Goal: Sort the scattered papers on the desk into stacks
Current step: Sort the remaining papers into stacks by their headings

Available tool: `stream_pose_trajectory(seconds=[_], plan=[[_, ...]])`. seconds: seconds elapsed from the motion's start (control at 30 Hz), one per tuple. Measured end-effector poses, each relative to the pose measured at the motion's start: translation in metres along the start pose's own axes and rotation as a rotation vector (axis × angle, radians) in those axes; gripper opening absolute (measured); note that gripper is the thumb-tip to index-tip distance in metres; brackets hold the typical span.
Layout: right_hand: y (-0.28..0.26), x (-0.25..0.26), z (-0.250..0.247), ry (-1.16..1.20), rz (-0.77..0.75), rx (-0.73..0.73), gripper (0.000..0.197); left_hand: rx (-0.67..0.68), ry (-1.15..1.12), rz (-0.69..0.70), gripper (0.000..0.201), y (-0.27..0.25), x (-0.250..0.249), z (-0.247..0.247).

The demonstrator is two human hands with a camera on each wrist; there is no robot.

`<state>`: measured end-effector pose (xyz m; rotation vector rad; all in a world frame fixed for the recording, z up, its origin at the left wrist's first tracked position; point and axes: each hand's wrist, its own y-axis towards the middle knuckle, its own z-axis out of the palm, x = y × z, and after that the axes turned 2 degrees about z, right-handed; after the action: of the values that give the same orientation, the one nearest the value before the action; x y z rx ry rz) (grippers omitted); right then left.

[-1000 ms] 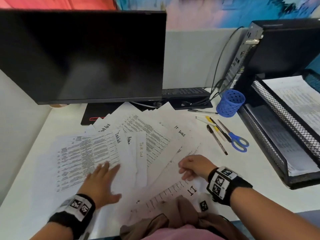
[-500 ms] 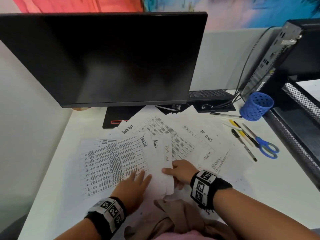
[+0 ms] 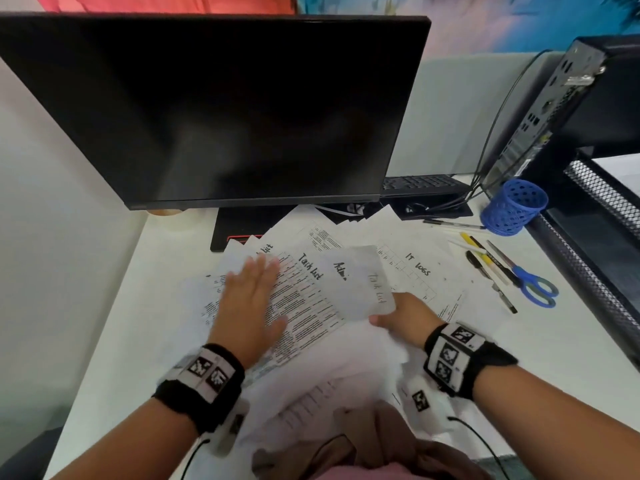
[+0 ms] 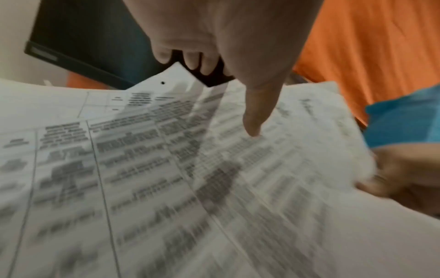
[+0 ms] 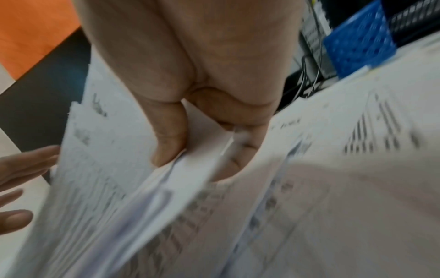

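— From your head view, what are your hands doing?

— Your left hand (image 3: 250, 308) lies flat, fingers straight and together, on the fanned white printed papers (image 3: 311, 299) spread over the white desk (image 3: 138, 306) before the black monitor (image 3: 221, 109). Your right hand (image 3: 403, 317) grips the near corner of a lifted sheaf headed "Task list"

— And the wrist views?

— Your right wrist shows what the head view hides: thumb (image 5: 170, 135) on top, curled fingers underneath, pinching several sheets. Your left wrist shows only a blurred table print under your straight thumb (image 4: 256, 112). The blue mesh pen cup (image 3: 512, 206) and blue-handled scissors (image 3: 535, 287) lie right of the papers
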<state>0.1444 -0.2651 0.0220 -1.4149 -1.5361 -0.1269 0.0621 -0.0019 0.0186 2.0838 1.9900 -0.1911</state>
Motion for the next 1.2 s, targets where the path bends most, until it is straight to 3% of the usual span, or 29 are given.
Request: stream_pose_trajectory(seconds=[0.1, 0.2, 0.3, 0.37, 0.43, 0.5, 0.67, 0.77, 0.83, 0.93, 1.07, 1.2], plan=[[-0.007, -0.001, -0.027, 0.012, 0.010, 0.008, 0.025, 0.037, 0.075, -0.127, 0.097, 0.022, 0.011, -0.024], [-0.011, -0.003, -0.043, -0.010, -0.011, 0.039, 0.018, 0.015, 0.098, -0.014, 0.081, 0.033, 0.010, -0.034], [-0.013, -0.005, -0.048, -0.032, -0.003, 0.061, 0.004, 0.161, 0.060, 0.113, 0.085, 0.034, 0.001, -0.026], [-0.013, -0.009, -0.047, -0.029, -0.004, 0.053, 0.022, 0.136, 0.020, 0.191, 0.071, 0.032, -0.002, -0.018], [-0.012, -0.014, -0.044, 0.014, -0.009, 0.027, 0.022, 0.107, -0.041, 0.192, 0.057, 0.030, 0.000, -0.011], [-0.014, -0.017, -0.042, 0.097, -0.042, -0.005, 0.014, 0.118, -0.083, 0.145, 0.061, 0.030, -0.001, -0.011], [-0.013, -0.010, -0.037, 0.077, -0.127, -0.011, 0.020, 0.188, -0.158, 0.144, 0.074, 0.040, -0.012, -0.020], [-0.014, 0.002, -0.031, 0.147, -0.179, 0.029, 0.019, 0.295, -0.138, 0.124, 0.040, 0.046, -0.018, -0.022], [-0.015, 0.005, -0.031, 0.284, -0.151, 0.016, 0.022, 0.247, -0.159, 0.044, 0.023, 0.047, -0.015, -0.026], [-0.014, -0.004, -0.032, 0.488, -0.036, -0.009, 0.031, 0.134, -0.258, -0.158, 0.022, 0.049, -0.003, -0.041], [-0.011, -0.018, -0.017, 0.338, -0.001, 0.209, 0.035, 0.023, -0.406, -0.329, 0.016, 0.053, 0.008, -0.061], [0.002, -0.015, 0.004, 0.369, -0.033, 0.148, 0.040, -0.099, -0.535, -0.438, 0.010, 0.059, 0.013, -0.071]])
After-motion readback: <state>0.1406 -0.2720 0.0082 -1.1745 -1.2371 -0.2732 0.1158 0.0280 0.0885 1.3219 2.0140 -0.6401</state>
